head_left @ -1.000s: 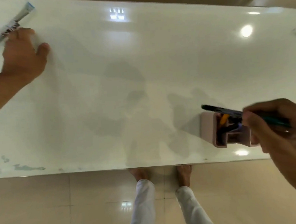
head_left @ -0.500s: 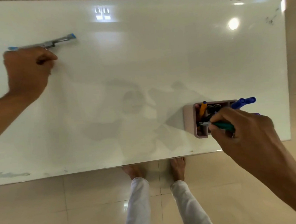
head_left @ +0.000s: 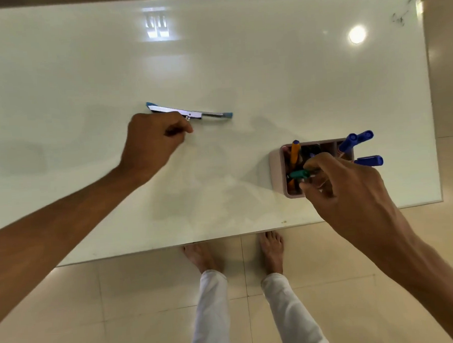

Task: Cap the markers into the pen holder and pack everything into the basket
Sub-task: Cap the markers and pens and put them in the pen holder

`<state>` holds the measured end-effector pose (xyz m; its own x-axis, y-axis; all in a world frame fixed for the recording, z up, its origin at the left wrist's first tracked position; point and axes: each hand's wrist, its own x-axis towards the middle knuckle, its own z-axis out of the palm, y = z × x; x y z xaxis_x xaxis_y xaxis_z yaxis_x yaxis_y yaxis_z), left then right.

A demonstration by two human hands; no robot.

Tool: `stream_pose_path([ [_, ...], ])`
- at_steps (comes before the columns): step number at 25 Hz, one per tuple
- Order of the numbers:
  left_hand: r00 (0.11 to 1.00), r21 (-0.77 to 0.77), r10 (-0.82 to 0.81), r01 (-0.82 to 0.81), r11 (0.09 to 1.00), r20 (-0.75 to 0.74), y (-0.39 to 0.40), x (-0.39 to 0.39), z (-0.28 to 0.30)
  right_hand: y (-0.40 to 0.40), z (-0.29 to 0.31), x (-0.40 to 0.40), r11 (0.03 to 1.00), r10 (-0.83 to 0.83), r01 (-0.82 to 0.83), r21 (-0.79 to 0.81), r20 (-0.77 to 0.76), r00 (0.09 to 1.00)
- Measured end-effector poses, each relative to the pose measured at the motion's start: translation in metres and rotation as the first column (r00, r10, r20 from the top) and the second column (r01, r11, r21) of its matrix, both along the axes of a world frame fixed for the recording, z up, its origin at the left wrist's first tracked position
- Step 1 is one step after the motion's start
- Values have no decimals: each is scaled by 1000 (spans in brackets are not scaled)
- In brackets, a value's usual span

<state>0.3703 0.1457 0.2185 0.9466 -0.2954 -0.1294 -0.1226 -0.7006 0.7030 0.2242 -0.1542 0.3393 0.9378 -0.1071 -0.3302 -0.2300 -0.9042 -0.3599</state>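
The white desk [head_left: 240,64] carries a pink holder [head_left: 277,168] near its front right edge. An orange marker [head_left: 295,152] and darker pens stand in the holder's left compartment, and three blue markers [head_left: 356,140] lean out over its right side. The right hand [head_left: 345,182] reaches in from the front, covering the holder's near right corner; its fingers [head_left: 311,186] are curled and pinch a green marker [head_left: 298,174] lying across the holder's opening. Well to the left, near the desk's middle, the left hand [head_left: 152,141] has its fingers curled round a silver pen [head_left: 190,113] with blue ends, held roughly level just above the desk. Under the desk's front edge, bare feet [head_left: 271,250] and white trouser legs [head_left: 210,313] stand on a beige tiled floor [head_left: 121,297]. No basket is in view.
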Motion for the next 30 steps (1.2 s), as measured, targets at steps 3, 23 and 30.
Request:
stream_pose_path([
  [3,980,-123,25,-50,991,-195,-30,-18,17,-6,13,-4,999,-44,43,12,96,994],
  [23,775,-608,-290,-149,779,-562,-123,-62,163,-32,68,3,-198,-272,655,729,-683,677],
  [30,778,-641,-260,-226,733,-571,-150,-74,159,-24,56,-11,-97,-290,688,719,-681,672],
])
